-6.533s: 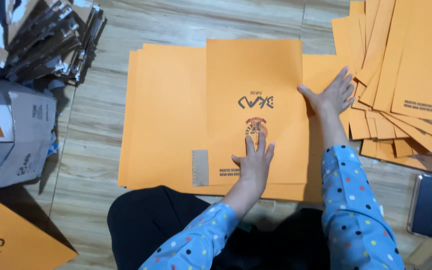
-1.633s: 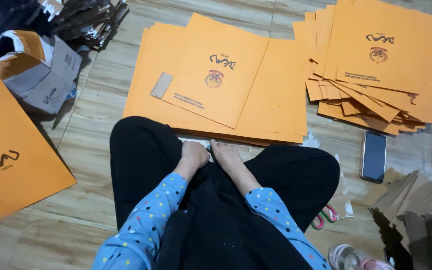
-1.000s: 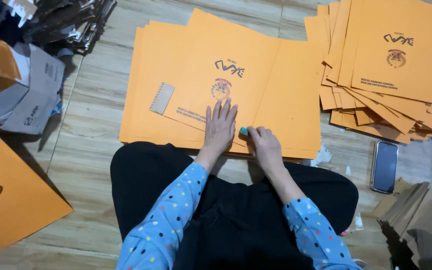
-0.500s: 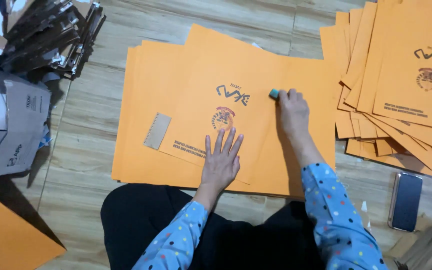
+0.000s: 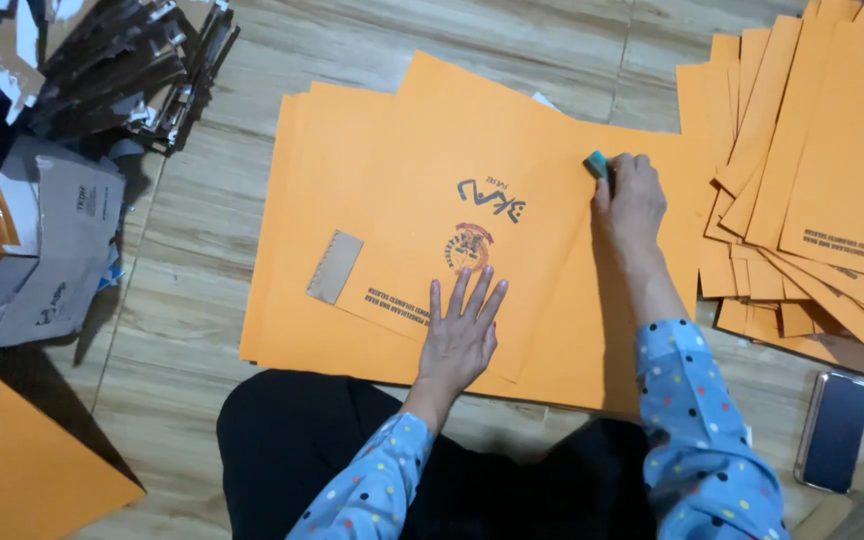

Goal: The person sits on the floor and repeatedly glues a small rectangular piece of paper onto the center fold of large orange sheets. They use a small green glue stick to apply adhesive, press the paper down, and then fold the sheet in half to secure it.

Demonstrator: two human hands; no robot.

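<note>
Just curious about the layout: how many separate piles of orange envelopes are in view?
3: one pile under both hands, one fanned pile at the right, and one at the bottom-left corner. More may lie outside the frame.

orange envelopes [image 5: 432, 200] centre | orange stack [image 5: 832, 180] right | dark phone [image 5: 834, 430] bottom-right

orange envelope [image 5: 472, 215] | printed face up, tilted on stack | teal glue stick [image 5: 597, 165] (at right edge)
</note>
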